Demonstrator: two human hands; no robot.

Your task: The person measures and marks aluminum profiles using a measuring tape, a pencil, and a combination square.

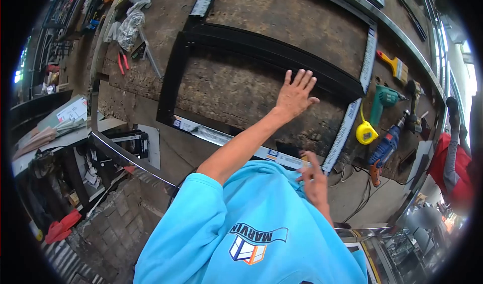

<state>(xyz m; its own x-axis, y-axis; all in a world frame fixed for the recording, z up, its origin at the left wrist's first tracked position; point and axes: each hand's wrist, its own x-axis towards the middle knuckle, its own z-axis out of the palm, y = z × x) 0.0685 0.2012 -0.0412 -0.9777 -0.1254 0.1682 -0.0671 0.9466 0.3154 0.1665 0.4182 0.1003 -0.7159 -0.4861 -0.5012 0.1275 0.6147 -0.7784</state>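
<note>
A black rectangular frame (pixel 173 77) lies flat on the worn wooden workbench (pixel 226 83), with printed protective strips along some of its bars. My left hand (pixel 294 95) reaches over the frame, palm down and fingers spread, its fingertips at the black middle bar (pixel 251 50). It holds nothing. Close to my body, at the frame's near right corner, is my right hand (pixel 314 178). Its fingers are bent beside the near printed bar (pixel 241 147); a small brownish item shows at the fingertips, too small to make out.
Right of the frame lie a yellow tape measure (pixel 366 132), a green drill (pixel 385 100), a blue power tool (pixel 386 145), a brush (pixel 400 70) and cables. Red-handled pliers (pixel 123 61) and clear plastic (pixel 132 30) lie at the left. A person in red (pixel 449 166) is at the far right.
</note>
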